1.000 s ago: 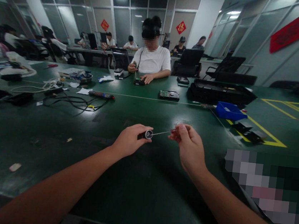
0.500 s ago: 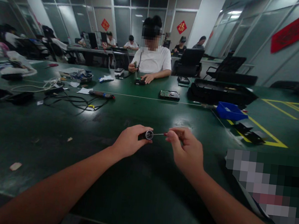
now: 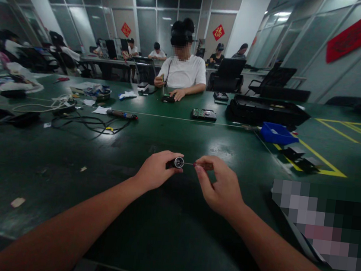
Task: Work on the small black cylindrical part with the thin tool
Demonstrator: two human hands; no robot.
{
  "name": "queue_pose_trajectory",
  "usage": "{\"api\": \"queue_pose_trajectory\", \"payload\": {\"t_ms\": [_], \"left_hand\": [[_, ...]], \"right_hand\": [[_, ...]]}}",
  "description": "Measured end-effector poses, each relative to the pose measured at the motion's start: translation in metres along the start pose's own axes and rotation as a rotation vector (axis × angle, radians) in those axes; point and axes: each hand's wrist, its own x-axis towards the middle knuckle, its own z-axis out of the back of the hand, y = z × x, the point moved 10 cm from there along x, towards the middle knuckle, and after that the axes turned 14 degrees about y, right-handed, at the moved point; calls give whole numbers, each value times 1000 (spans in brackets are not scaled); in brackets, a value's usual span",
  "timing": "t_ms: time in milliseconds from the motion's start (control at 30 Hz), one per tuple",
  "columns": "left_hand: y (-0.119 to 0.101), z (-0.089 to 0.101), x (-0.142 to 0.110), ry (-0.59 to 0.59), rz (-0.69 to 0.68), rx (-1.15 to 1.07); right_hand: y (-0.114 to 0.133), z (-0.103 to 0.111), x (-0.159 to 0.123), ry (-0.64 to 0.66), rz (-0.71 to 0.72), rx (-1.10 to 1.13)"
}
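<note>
A black cylinder with a silver-rimmed round end (image 3: 179, 162) is gripped between the thumb and fingers of my left hand (image 3: 156, 170), its round end facing me. Some dark parts show inside the rim, too small to make out. From the right, a small screwdriver (image 3: 189, 163) with a thin metal shaft and a reddish collar points at the side of the cylinder's rim. My right hand (image 3: 219, 181) pinches it by the handle, most of which the fingers hide. Whether the tip touches the cylinder I cannot tell.
Across the green table (image 3: 122, 242), a person in a white shirt (image 3: 183, 72) works on a small device. Further off lie a hard drive (image 3: 204, 114), a black tray (image 3: 264, 111), a blue bin (image 3: 278, 133), an electric screwdriver (image 3: 122, 114) and cables (image 3: 80, 124).
My right hand has moved slightly left, bringing the screwdriver closer to the cylinder, so less of its shaft shows. My left hand stays nearly still.
</note>
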Motion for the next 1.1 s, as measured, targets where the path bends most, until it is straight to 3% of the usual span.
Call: {"api": "queue_pose_trajectory", "payload": {"t_ms": [100,200,433,533,767,1100], "left_hand": [[-1,-2,0,20,2,1],[-3,-1,0,23,5,1],[-8,5,1,-16,-54,3],[-11,4,1,-4,-83,28],[-7,3,0,13,-26,20],[-3,2,0,4,7,18]], "right_hand": [[-2,-2,-1,42,-30,35],[-13,-1,-3,-4,-112,131],[-78,-19,-7,-238,-364,854],[-96,-30,-7,-254,-443,1038],[-81,-9,-8,-290,-364,734],[-42,2,-5,-154,-271,356]]}}
